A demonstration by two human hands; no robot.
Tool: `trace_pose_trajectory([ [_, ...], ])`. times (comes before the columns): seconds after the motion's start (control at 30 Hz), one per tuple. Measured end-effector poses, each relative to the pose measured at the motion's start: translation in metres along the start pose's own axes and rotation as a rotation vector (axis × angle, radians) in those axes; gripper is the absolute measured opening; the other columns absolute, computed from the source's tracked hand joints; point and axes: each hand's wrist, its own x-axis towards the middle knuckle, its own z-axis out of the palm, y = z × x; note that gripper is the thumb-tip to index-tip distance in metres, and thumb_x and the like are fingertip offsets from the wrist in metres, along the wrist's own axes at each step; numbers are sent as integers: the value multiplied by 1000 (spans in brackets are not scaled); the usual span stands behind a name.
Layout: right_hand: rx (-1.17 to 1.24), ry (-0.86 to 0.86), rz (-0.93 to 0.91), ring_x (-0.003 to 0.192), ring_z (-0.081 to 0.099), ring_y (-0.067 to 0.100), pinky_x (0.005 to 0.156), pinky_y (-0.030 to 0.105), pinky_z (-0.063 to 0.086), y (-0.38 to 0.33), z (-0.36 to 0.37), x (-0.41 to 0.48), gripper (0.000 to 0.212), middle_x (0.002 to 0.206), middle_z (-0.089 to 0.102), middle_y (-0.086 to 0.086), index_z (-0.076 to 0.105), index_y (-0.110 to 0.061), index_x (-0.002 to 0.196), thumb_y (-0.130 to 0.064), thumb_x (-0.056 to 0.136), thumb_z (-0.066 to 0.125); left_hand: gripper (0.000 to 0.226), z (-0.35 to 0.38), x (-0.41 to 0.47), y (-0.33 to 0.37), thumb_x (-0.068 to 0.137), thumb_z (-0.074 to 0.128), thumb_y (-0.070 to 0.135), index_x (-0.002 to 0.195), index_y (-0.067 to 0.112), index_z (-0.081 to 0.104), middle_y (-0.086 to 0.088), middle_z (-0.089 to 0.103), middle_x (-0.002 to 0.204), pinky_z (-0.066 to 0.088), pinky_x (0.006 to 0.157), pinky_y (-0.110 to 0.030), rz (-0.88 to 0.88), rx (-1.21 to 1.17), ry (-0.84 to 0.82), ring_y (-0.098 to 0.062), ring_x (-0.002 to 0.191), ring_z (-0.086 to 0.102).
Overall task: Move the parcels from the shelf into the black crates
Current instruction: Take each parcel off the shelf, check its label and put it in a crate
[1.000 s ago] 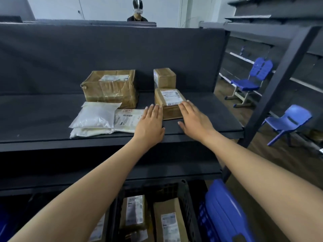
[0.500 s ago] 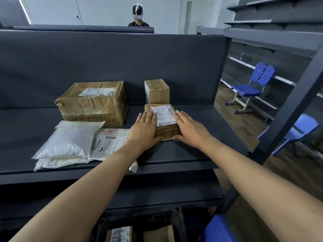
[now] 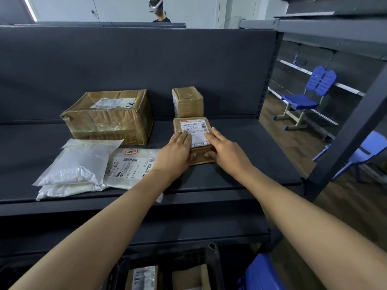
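Note:
A small flat cardboard parcel [image 3: 193, 126] with a white label lies on the dark shelf [image 3: 240, 164]. My left hand [image 3: 174, 154] holds its left side, fingers on top and thumb on the front face. My right hand [image 3: 225, 152] holds its right side the same way. Behind it stands a small taped box [image 3: 187, 101]. A large crumpled box [image 3: 110, 116] sits to the left, with white plastic mailers [image 3: 77, 162] and a labelled flat mailer [image 3: 132, 166] in front of it. Below, a black crate [image 3: 213, 264] holds several parcels [image 3: 144, 279].
A dark back panel [image 3: 146, 70] closes the shelf behind. A slanted shelf post [image 3: 351, 132] stands at the right. Blue chairs [image 3: 305, 101] are beyond it, and a blue plastic object [image 3: 261, 275] lies by the crate. A person stands behind the shelving [image 3: 159, 11].
Both hands have slid further onto the small labelled parcel, with thumbs now on its front face. The view has shifted closer to the shelf.

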Motion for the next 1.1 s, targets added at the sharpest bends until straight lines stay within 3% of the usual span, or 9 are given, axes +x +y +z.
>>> trace_pose_trajectory([
  [0.23,-53,40,-36,97,65,36,76,40,53,-9,-11,-27,56,157,21,9,36,-15,145,-26,95,56,50,-12,-22,12,94,53,30,138,8,43,-7,38,151,37,106,-33,31,-84,97,-22,143,28],
  [0.4,-88,189,-98,79,69,37,65,41,56,-13,-35,-58,57,151,35,14,48,-7,137,-21,87,69,77,-35,-46,11,85,57,57,144,12,38,-5,42,149,37,96,-26,-298,-415,160,-21,131,45],
  [0.57,-102,344,-272,71,71,32,54,38,60,-26,-53,-93,59,135,52,24,58,2,126,-14,74,80,75,-46,-74,15,67,58,76,115,19,64,-4,70,111,42,93,-29,-721,-1161,-169,-22,106,63],
  [0.6,-115,365,-304,71,71,31,53,38,59,-30,-54,-98,59,134,53,24,58,2,126,-14,73,81,72,-47,-80,19,68,60,73,117,20,64,3,71,95,43,93,-30,-740,-1302,-209,-21,96,67],
  [0.67,-135,384,-355,75,72,30,52,37,59,-39,-53,-108,60,133,53,26,58,3,125,-14,73,81,53,-48,-90,25,77,65,58,113,19,65,-17,54,108,48,83,-28,-714,-1468,-214,-11,73,72],
  [0.7,-142,387,-371,78,72,29,53,36,59,-44,-53,-112,60,133,53,26,58,3,125,-13,73,81,45,-49,-95,27,80,66,51,110,18,66,-9,74,95,50,75,-25,-696,-1491,-197,-7,68,71],
  [0.83,-133,356,-381,90,71,28,57,36,60,-63,-50,-124,60,135,52,23,58,2,126,-18,74,81,36,-59,-117,27,84,67,38,110,13,66,1,76,99,54,74,-26,-686,-1520,-120,-13,88,72],
  [0.93,50,233,-280,116,60,24,81,37,58,-82,-42,-133,72,148,41,12,43,-4,140,-41,83,66,42,-69,-142,16,84,68,35,117,10,64,-2,74,104,53,84,-30,-726,-1510,-71,-17,96,71],
  [1.1,495,-19,40,140,27,6,109,20,25,-130,-28,-144,85,154,29,-5,24,-19,150,-70,83,39,39,-86,-193,-9,83,69,38,113,15,66,5,75,98,50,67,-15,-759,-1418,19,-3,79,70],
])
